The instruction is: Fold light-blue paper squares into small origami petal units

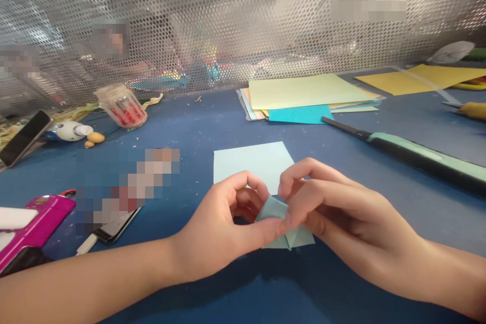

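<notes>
A blue surface [197,126] fills most of the frame, backed along the top by a shiny perforated panel [243,30]. At upper right of centre lies a stack [311,92] of coloured sheets, and a yellow sheet [421,80] sits at the upper right. A teal-and-black tool [425,157] slants in from the right edge. A tilted jar [123,106] with red contents stands at upper left, a dark phone [25,139] at the left edge. A pale sheet [250,162] lies near the centre, just beyond the hands.

Below it, at lower centre, is the folded paper [274,210]. The left hand [218,228] reaches in from the lower left, pinching it between thumb and curled fingers. The right hand [357,223] comes from the lower right, fingers bent and bunched against it; overlap hides whether they pinch.
</notes>
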A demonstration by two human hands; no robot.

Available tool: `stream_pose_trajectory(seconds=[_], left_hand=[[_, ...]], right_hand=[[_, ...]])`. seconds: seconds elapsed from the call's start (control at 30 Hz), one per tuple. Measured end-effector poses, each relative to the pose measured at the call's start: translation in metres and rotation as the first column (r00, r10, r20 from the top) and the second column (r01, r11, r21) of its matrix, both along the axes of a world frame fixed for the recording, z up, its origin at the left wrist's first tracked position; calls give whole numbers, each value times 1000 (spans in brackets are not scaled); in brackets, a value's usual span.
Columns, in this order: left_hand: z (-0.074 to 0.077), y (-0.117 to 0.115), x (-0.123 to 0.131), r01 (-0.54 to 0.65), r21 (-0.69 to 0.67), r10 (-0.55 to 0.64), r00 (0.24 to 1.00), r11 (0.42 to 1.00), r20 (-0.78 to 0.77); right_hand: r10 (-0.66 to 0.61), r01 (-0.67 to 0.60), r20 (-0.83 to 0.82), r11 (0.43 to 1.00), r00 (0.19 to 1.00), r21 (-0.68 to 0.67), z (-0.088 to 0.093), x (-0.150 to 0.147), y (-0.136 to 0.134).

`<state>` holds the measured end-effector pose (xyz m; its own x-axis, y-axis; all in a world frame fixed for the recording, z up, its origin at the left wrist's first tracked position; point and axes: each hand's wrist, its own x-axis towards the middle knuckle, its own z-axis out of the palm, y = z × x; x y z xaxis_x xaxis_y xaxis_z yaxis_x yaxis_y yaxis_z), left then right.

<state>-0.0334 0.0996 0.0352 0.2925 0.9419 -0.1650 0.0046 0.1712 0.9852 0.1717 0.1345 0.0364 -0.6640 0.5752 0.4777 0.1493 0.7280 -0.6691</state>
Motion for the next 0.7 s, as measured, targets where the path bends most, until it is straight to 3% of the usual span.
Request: stream_pose_trajectory(seconds=[0.17, 0.3, 0.47, 0.7], left_hand=[[-4, 1, -5, 74, 52, -77, 994, 996, 75], [-6, 3, -8, 144, 6, -142, 969, 990, 202], [-4, 4, -9, 102, -114, -69, 963, 988, 262], [-1, 5, -9, 62, -122, -33, 974, 991, 226]], right_hand=[[45, -46, 19, 996, 999, 81, 0, 0, 0], [109, -115, 47, 981, 993, 157, -6, 1, 0], [97, -102, 34, 972, 995, 210, -6, 3, 3], [28, -35, 29, 954, 999, 299, -5, 1, 4]])
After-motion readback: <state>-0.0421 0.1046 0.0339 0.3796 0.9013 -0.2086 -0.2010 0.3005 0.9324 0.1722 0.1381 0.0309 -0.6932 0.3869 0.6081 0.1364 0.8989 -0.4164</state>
